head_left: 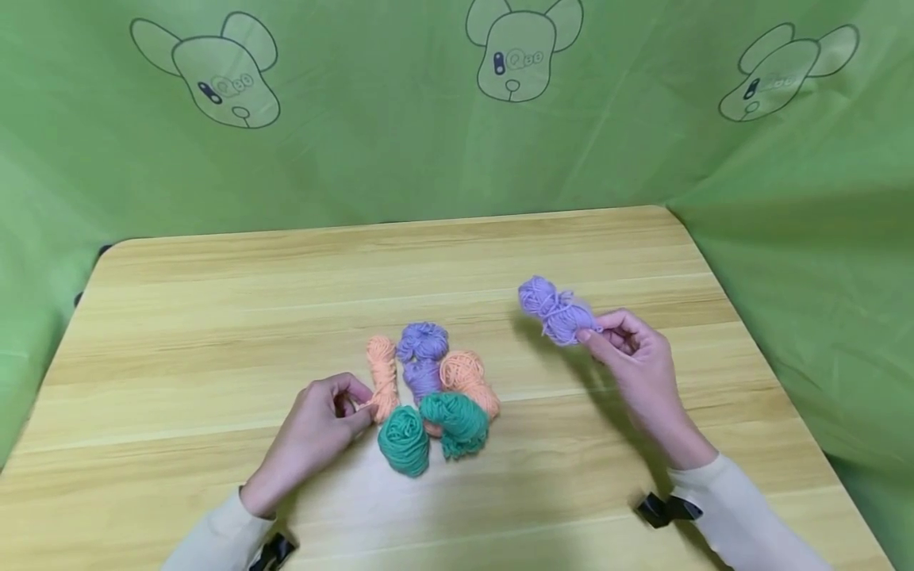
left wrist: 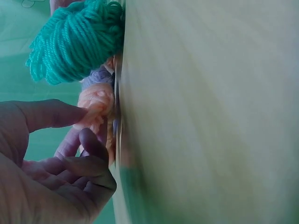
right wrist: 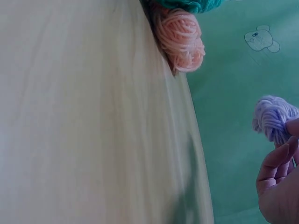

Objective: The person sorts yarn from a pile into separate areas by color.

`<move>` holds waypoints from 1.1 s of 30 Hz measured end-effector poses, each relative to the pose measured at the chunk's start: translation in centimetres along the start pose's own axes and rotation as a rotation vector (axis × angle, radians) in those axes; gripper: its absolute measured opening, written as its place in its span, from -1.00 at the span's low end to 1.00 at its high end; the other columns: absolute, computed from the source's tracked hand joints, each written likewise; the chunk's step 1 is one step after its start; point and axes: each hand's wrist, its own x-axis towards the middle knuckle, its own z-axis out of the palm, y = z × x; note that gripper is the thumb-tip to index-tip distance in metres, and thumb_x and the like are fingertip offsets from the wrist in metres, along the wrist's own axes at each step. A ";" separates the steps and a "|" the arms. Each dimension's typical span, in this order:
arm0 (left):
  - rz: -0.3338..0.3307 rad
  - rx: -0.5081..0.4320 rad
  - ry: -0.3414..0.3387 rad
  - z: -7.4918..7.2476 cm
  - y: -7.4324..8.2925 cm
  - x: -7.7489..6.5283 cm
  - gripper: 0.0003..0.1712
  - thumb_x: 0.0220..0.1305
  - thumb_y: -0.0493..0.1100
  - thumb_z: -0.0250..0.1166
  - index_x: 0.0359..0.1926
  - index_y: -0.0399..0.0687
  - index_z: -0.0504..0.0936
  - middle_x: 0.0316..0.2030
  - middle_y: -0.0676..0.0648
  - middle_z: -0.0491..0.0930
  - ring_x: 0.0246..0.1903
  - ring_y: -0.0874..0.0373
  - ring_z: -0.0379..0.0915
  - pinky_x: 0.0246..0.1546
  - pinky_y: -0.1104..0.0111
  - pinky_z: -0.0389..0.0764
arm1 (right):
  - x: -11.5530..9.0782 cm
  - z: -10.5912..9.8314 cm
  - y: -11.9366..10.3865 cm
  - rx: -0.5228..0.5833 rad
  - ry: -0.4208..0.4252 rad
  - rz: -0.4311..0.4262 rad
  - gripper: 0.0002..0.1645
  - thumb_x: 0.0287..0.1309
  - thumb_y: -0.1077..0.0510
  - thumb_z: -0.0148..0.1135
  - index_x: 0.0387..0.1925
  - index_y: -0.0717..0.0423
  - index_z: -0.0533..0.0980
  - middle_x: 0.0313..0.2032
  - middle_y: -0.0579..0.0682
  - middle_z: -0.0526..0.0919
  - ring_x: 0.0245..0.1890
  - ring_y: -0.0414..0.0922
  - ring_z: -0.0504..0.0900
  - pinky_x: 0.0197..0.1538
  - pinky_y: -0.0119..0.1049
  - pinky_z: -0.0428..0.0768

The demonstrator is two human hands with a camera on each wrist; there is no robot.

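My right hand [head_left: 639, 365] pinches one end of a purple yarn skein [head_left: 557, 311], tied at its middle, and holds it above the table on the right. In the right wrist view this purple skein [right wrist: 273, 119] shows at the right edge. My left hand [head_left: 321, 424] pinches the near end of a long peach yarn skein [head_left: 382, 369]; thumb and fingers meet its tip in the left wrist view. Beside it lie a green yarn ball [head_left: 404, 441], another green skein [head_left: 457, 422], a second purple skein [head_left: 423, 349] and a rounder peach skein [head_left: 467, 377], grouped closely together.
The yarn lies on a wood-grain table [head_left: 214, 317] with rounded far corners. A green cloth [head_left: 385, 159] printed with animal heads hangs behind and along the sides. Black straps [head_left: 667, 509] sit at both wrists.
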 end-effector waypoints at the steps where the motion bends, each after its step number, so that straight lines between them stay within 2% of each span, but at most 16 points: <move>1: 0.004 0.001 0.003 0.0 0.0 0.0 -0.89 0.31 -0.35 0.51 -0.20 -0.17 0.73 -0.48 -0.04 0.56 -0.50 0.10 0.44 -0.52 0.38 0.47 | 0.0 -0.2 0.0 0.001 0.008 0.007 -0.86 0.34 0.47 0.41 -0.21 0.22 0.66 -0.33 -0.03 0.75 -0.41 -0.21 0.64 -0.38 -0.47 0.63; 8: 0.014 -0.010 0.017 0.1 0.1 0.0 -0.88 0.30 -0.37 0.50 -0.18 -0.17 0.73 -0.50 -0.04 0.55 -0.53 0.11 0.44 -0.55 0.38 0.47 | 0.1 -1.2 0.3 0.048 0.067 0.057 -0.82 0.37 0.48 0.38 -0.17 0.18 0.64 -0.29 -0.03 0.72 -0.39 -0.18 0.63 -0.32 -0.45 0.65; 19: 0.005 -0.005 0.022 0.2 0.0 0.0 -0.87 0.30 -0.37 0.50 -0.17 -0.16 0.74 -0.52 -0.04 0.55 -0.54 0.11 0.44 -0.56 0.38 0.46 | 0.3 -3.0 0.3 0.123 0.113 0.034 -0.83 0.35 0.48 0.40 -0.20 0.19 0.66 -0.28 -0.02 0.76 -0.37 -0.20 0.68 -0.27 -0.46 0.68; 25: -0.002 -0.043 -0.001 0.2 -0.1 0.0 -0.88 0.32 -0.34 0.51 -0.18 -0.17 0.73 -0.53 -0.05 0.55 -0.56 0.12 0.43 -0.60 0.41 0.42 | 0.0 -4.1 0.3 0.119 0.161 0.041 -0.83 0.33 0.48 0.42 -0.24 0.19 0.68 -0.30 -0.03 0.79 -0.41 -0.23 0.69 -0.31 -0.47 0.67; 33: -0.004 -0.051 0.014 0.2 0.0 0.0 -0.89 0.31 -0.32 0.52 -0.20 -0.15 0.73 -0.53 -0.04 0.54 -0.56 0.14 0.41 -0.58 0.40 0.42 | -0.4 -5.8 0.9 0.070 0.206 0.102 -0.84 0.33 0.43 0.47 -0.25 0.16 0.67 -0.31 -0.07 0.79 -0.42 -0.24 0.68 -0.36 -0.48 0.65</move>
